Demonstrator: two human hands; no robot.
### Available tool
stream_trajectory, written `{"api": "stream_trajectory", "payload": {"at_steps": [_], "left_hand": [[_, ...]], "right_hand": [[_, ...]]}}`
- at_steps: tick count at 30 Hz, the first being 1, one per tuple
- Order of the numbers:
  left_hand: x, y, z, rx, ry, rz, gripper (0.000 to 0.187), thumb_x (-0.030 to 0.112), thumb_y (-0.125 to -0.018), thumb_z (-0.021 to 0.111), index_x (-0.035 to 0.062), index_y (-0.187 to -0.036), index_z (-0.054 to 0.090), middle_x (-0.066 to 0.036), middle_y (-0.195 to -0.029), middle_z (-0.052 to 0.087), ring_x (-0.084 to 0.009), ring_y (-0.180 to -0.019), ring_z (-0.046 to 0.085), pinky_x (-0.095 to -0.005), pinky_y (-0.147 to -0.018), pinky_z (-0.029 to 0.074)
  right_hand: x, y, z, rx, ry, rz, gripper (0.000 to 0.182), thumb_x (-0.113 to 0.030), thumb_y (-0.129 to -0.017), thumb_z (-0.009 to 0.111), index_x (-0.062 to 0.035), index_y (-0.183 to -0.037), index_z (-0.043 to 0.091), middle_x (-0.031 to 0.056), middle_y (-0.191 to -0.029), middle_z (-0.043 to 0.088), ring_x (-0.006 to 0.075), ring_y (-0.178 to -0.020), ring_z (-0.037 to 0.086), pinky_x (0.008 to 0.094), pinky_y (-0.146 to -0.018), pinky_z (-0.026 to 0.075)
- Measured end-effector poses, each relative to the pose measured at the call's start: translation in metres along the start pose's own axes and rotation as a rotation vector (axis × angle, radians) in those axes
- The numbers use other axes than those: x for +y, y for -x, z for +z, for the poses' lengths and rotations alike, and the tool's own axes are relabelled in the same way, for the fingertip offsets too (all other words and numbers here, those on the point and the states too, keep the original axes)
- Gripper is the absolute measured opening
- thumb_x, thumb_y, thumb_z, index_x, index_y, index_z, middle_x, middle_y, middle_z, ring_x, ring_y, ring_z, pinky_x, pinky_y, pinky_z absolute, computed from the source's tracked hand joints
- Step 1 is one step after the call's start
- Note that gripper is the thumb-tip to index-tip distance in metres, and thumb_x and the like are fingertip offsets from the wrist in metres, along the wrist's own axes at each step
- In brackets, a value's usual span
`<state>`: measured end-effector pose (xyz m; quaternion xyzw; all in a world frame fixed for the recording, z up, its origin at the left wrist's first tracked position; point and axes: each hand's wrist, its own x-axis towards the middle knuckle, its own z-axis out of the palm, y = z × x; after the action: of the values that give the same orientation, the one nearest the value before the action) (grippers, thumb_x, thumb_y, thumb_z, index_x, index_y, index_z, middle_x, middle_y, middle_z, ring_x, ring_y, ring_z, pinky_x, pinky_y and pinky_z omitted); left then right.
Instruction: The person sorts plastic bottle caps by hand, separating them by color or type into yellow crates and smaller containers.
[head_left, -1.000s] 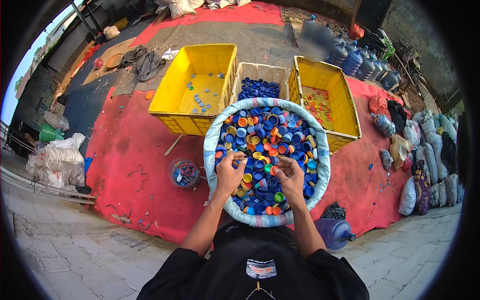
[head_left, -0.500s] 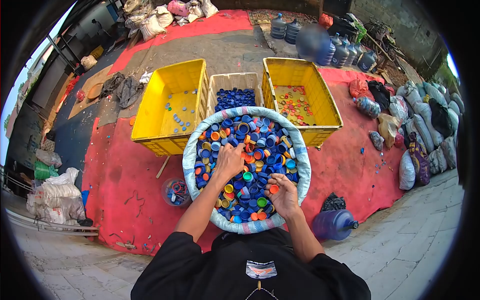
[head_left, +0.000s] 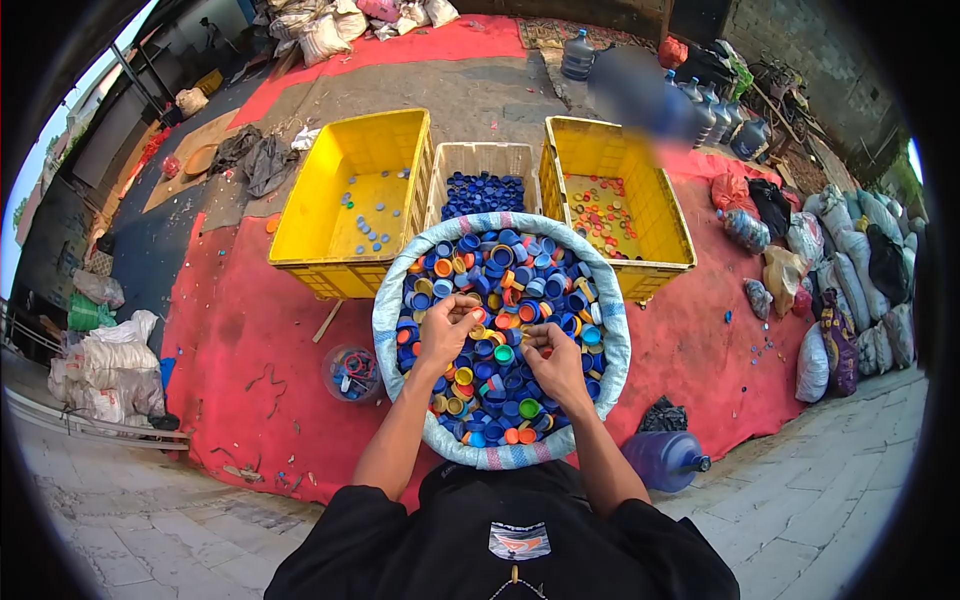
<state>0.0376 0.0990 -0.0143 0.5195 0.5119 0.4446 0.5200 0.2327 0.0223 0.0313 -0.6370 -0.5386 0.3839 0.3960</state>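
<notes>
A round sack (head_left: 613, 330) with a rolled light-blue rim is full of bottle caps (head_left: 505, 385), mostly blue, with orange, yellow and green ones among them. Over its left part is my left hand (head_left: 448, 328), fingers pinched on a small red-orange cap (head_left: 478, 315). My right hand (head_left: 553, 358) hovers right of the middle of the caps, its fingertips pressed together around something too small to make out. Behind the sack stand a pale crate (head_left: 487, 152) of dark blue caps, a left yellow crate (head_left: 350, 262) with grey-blue caps and a right yellow crate (head_left: 655, 268) with red and yellow caps.
A clear tub (head_left: 352, 374) of small items sits left of the sack on the red sheet (head_left: 250, 370). At the lower right lies a blue water jug (head_left: 665, 460). Filled sacks (head_left: 850, 270) line the right side. A blurred patch covers something near the back jugs.
My left hand has drawn back from the caps and now pinches a red-orange one. My right hand has moved up and inward; the orange cap it held no longer shows. The view has shifted slightly.
</notes>
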Motion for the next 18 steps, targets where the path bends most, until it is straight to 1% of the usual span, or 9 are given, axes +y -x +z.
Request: {"api": "stream_trajectory", "payload": {"at_steps": [1, 3, 4, 6, 9, 11, 13, 16, 18], "left_hand": [[0.010, 0.008, -0.006, 0.005, 0.216, -0.095, 0.016, 0.007, -0.085, 0.067, 0.0005, -0.099, 0.063, -0.007, -0.090, 0.067, -0.0160, -0.078, 0.065, -0.0298, -0.072, 0.054], [0.028, 0.028, -0.018, 0.013, 0.651, -0.277, 0.017, 0.005, -0.086, 0.065, 0.0016, -0.102, 0.061, -0.007, -0.094, 0.066, -0.0164, -0.083, 0.064, -0.0315, -0.076, 0.055], [0.029, 0.034, -0.025, -0.009, 0.750, -0.294, 0.017, 0.005, -0.087, 0.063, 0.0019, -0.103, 0.060, -0.007, -0.095, 0.065, -0.0170, -0.085, 0.064, -0.0329, -0.078, 0.054], [0.026, 0.047, -0.039, -0.049, 0.944, -0.325, 0.018, 0.006, -0.087, 0.061, 0.0025, -0.105, 0.058, -0.008, -0.098, 0.064, -0.0181, -0.090, 0.062, -0.0355, -0.083, 0.054], [0.024, 0.063, -0.045, -0.015, 1.076, -0.319, 0.015, 0.012, -0.089, 0.059, 0.0031, -0.101, 0.060, -0.008, -0.096, 0.063, -0.0186, -0.090, 0.061, -0.0356, -0.082, 0.052], [0.025, 0.068, -0.045, 0.055, 1.141, -0.361, 0.014, 0.017, -0.090, 0.061, 0.0047, -0.098, 0.060, -0.006, -0.090, 0.061, -0.0164, -0.083, 0.059, -0.0341, -0.077, 0.050], [0.017, 0.071, -0.048, 0.098, 1.062, -0.380, 0.012, 0.018, -0.090, 0.061, 0.0063, -0.095, 0.060, -0.003, -0.085, 0.058, -0.0145, -0.078, 0.058, -0.0330, -0.074, 0.049], [0.015, 0.074, -0.047, 0.137, 0.962, -0.364, 0.009, 0.018, -0.092, 0.062, 0.0091, -0.092, 0.059, 0.002, -0.076, 0.054, -0.0101, -0.068, 0.052, -0.0295, -0.065, 0.045], [0.014, 0.074, -0.046, 0.148, 0.899, -0.350, 0.008, 0.017, -0.092, 0.062, 0.0095, -0.091, 0.058, 0.002, -0.075, 0.053, -0.0089, -0.065, 0.050, -0.0284, -0.062, 0.043]], "right_hand": [[-0.008, -0.006, 0.001, -0.004, 0.108, -0.012, 0.027, -0.008, -0.081, 0.065, 0.0016, -0.106, 0.062, 0.0152, -0.089, 0.070, 0.0219, -0.073, 0.066, 0.0337, -0.070, 0.052], [-0.004, -0.021, 0.008, -0.008, 0.261, -0.162, 0.028, -0.007, -0.079, 0.067, 0.0004, -0.105, 0.062, 0.0144, -0.091, 0.071, 0.0268, -0.081, 0.067, 0.0346, -0.073, 0.052], [-0.003, -0.029, 0.011, -0.008, 0.336, -0.241, 0.028, -0.007, -0.079, 0.068, -0.0002, -0.105, 0.062, 0.0140, -0.092, 0.071, 0.0293, -0.084, 0.067, 0.0351, -0.074, 0.052], [-0.010, -0.041, 0.021, -0.019, 0.469, -0.346, 0.025, -0.005, -0.076, 0.065, -0.0003, -0.100, 0.062, 0.0157, -0.087, 0.069, 0.0331, -0.082, 0.065, 0.0396, -0.074, 0.052], [-0.013, -0.056, 0.041, -0.031, 0.672, -0.500, 0.017, -0.004, -0.072, 0.063, -0.0009, -0.088, 0.059, 0.0179, -0.079, 0.067, 0.0370, -0.079, 0.061, 0.0462, -0.071, 0.051], [-0.011, -0.061, 0.049, -0.086, 0.778, -0.478, 0.015, -0.004, -0.072, 0.061, -0.0003, -0.086, 0.058, 0.0180, -0.079, 0.067, 0.0367, -0.079, 0.061, 0.0460, -0.069, 0.051], [-0.005, -0.065, 0.057, -0.101, 0.869, -0.482, 0.010, -0.004, -0.075, 0.058, 0.0005, -0.084, 0.058, 0.0180, -0.078, 0.067, 0.0361, -0.079, 0.062, 0.0460, -0.065, 0.052], [0.006, -0.068, 0.063, -0.071, 0.899, -0.442, 0.013, -0.003, -0.074, 0.056, -0.0016, -0.087, 0.058, 0.0170, -0.073, 0.065, 0.0363, -0.076, 0.062, 0.0465, -0.064, 0.051], [0.011, -0.069, 0.064, -0.086, 0.893, -0.452, 0.018, -0.001, -0.072, 0.060, -0.0012, -0.090, 0.058, 0.0177, -0.077, 0.066, 0.0367, -0.077, 0.062, 0.0469, -0.066, 0.051]]}}
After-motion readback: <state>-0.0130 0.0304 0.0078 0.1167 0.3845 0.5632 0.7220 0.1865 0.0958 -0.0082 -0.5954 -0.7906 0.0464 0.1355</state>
